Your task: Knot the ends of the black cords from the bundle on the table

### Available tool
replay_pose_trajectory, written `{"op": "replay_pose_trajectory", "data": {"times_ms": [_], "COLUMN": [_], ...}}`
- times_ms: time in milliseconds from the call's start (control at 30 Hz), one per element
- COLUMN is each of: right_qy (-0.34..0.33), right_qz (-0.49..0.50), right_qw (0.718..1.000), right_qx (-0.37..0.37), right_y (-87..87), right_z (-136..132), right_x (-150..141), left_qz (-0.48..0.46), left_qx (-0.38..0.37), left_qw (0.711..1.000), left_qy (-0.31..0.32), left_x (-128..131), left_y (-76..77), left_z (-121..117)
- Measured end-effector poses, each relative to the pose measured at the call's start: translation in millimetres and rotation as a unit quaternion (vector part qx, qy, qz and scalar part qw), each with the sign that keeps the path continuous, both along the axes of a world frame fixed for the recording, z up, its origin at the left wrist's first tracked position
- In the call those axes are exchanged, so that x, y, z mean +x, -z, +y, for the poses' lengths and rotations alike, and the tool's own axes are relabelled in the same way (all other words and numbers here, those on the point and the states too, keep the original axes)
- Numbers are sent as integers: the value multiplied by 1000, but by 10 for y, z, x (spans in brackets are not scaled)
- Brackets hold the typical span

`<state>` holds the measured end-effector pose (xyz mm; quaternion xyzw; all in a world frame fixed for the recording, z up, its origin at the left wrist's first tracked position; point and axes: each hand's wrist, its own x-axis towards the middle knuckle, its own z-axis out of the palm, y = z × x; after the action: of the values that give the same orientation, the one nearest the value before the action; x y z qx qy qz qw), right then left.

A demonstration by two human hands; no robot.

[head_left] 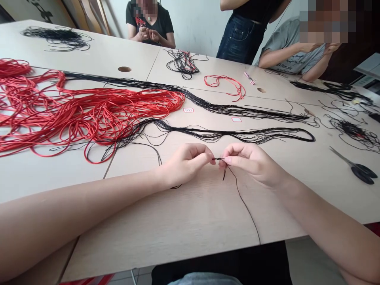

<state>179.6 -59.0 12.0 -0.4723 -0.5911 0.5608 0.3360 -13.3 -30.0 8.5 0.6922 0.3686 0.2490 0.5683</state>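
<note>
My left hand (185, 162) and my right hand (251, 160) rest on the pale wooden table (178, 221), fingertips almost touching. Both pinch a thin black cord (242, 198) between thumb and forefinger. A short stretch of the cord is pulled taut between the two pinches. One end trails toward the table's front edge on the right; a small loop shows under my left wrist. Just beyond my hands lies a long bundle of black cords (237, 136).
A big heap of red cords (74, 111) covers the left side. Black scissors (358, 168) lie at the right. More cord piles (182, 63) and a red loop (225, 83) lie farther back, where three other people sit or stand at the table's far edge.
</note>
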Motion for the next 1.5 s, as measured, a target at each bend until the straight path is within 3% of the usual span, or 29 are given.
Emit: {"op": "replay_pose_trajectory", "data": {"times_ms": [267, 533, 633, 767, 1033, 1233, 1500], "right_qy": [-4, 23, 2, 27, 58, 80, 41], "right_qz": [-40, -120, -98, -103, -187, -223, -274], "right_qw": [999, 990, 994, 994, 974, 946, 879], "right_qx": [-6, 70, 44, 29, 115, 220, 388], "right_y": [45, 29, 26, 4, -2, 63, 151], "right_z": [9, -8, 6, -16, -135, -170, -240], "right_x": [8, -1, 12, -24, -119, -150, -172], "left_qz": [-15, -16, -10, 10, 26, 22, 36], "left_qx": [-22, -27, -24, -28, -15, 0, 19], "left_qw": [1000, 999, 1000, 1000, 999, 999, 999], "left_qy": [9, 6, 2, -11, -37, -35, -34], "left_x": [-11, -14, -17, -19, -20, -17, -11], "left_y": [-1, -12, -6, 1, -41, -11, 29], "left_z": [1, 6, 14, 6, -22, -11, -14]}}
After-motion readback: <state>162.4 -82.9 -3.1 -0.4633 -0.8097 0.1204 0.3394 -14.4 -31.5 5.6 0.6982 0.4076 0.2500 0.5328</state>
